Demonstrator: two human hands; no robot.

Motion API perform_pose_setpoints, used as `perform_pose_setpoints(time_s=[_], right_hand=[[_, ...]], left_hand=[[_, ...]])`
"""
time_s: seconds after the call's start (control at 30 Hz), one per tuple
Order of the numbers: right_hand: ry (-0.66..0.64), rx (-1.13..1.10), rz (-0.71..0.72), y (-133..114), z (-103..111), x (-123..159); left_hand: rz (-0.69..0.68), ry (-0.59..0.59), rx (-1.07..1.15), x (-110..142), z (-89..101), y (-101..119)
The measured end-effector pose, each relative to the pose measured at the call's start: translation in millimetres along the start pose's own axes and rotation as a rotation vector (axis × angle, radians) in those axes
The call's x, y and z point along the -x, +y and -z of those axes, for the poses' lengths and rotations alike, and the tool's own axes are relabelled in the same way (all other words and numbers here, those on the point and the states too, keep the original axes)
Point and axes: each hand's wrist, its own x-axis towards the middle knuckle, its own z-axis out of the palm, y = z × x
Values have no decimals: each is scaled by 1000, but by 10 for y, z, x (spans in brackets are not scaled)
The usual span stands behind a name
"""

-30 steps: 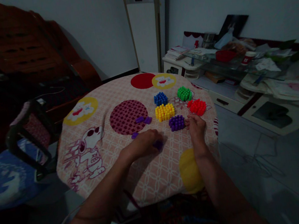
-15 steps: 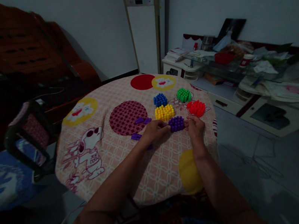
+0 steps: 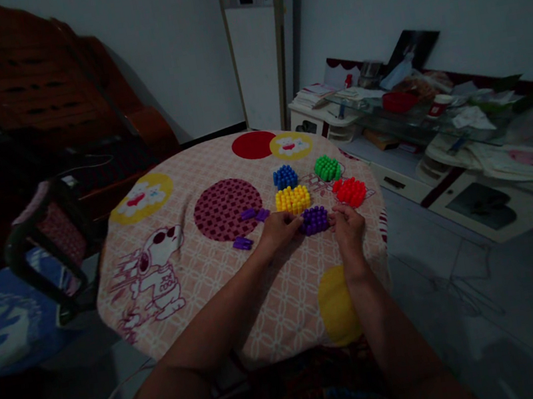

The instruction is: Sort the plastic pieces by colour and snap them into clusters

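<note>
A cluster of purple round-topped plastic pieces [image 3: 315,220] stands on the table between my two hands. My left hand [image 3: 280,230] is closed at its left side, thumb and fingers pressed against the edge. On the opposite side, my right hand [image 3: 350,223] grips the right edge with bent fingertips. Loose purple pieces lie to the left: one [image 3: 242,243] near my left wrist, another [image 3: 248,214] and a third [image 3: 262,215] beyond it. Just behind the purple cluster is a yellow cluster [image 3: 292,200]. Whether my left fingers also hold a single piece is hidden.
Blue [image 3: 285,176], green [image 3: 327,167] and red [image 3: 350,192] clusters stand farther back on the patterned tablecloth [image 3: 263,308]. A chair [image 3: 51,247] is at the left edge. A cluttered low cabinet [image 3: 395,179] runs along the right wall.
My left hand has moved right and away from me, from a loose purple piece to the left side of the purple cluster. My right hand has stayed at the cluster's right edge.
</note>
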Motion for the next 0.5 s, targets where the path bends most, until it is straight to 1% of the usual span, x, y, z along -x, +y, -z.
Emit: perform_pose_setpoints(time_s=[0.1,0.2,0.27,0.3,0.33,0.4,0.47,0.5], right_hand=[[-2,-9,7,14,1,-1],[-6,-30,4,32,-2,-6],[-7,-46,0,43,-6,-11],[-6,-55,-3,47,-9,-14],[-5,-63,-8,49,-13,-17],[0,-80,-26,50,-20,-21],[3,-92,-45,47,-25,-23],[3,-94,-50,46,-25,-22]], left_hand=[[-47,86,-98,-24,144,-15],[-81,214,-250,-87,408,-96],[-56,300,-409,-135,582,-186],[-30,319,-495,-157,652,-237],[-2,308,-574,-177,707,-289],[54,228,-695,-206,767,-385],[99,162,-746,-218,779,-453],[115,155,-749,-217,775,-472]])
